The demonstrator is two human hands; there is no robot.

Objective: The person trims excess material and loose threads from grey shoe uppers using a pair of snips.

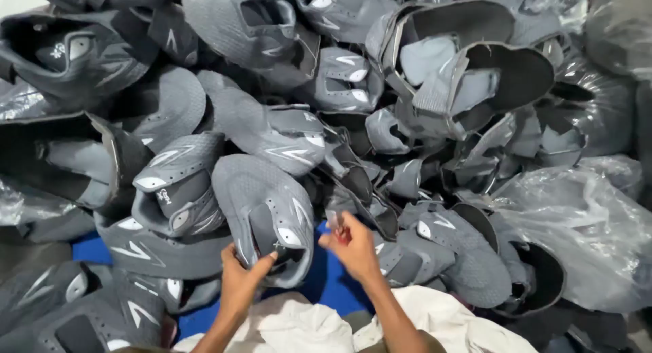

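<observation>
A large heap of grey shoe uppers fills the view. My left hand (241, 275) grips the lower edge of one grey shoe upper (261, 203) at the front of the heap. Just to its right, my right hand (352, 248) is raised with its fingers pinched on a small red-tipped object (339, 229); what that object is cannot be made out. The two hands are a short distance apart over a blue surface (326, 282).
Grey shoe uppers (272, 132) are piled on all sides. A crumpled clear plastic bag (577, 224) lies at the right. White cloth (299, 326) sits at the bottom, near my arms. More plastic shows at the top right (614, 27).
</observation>
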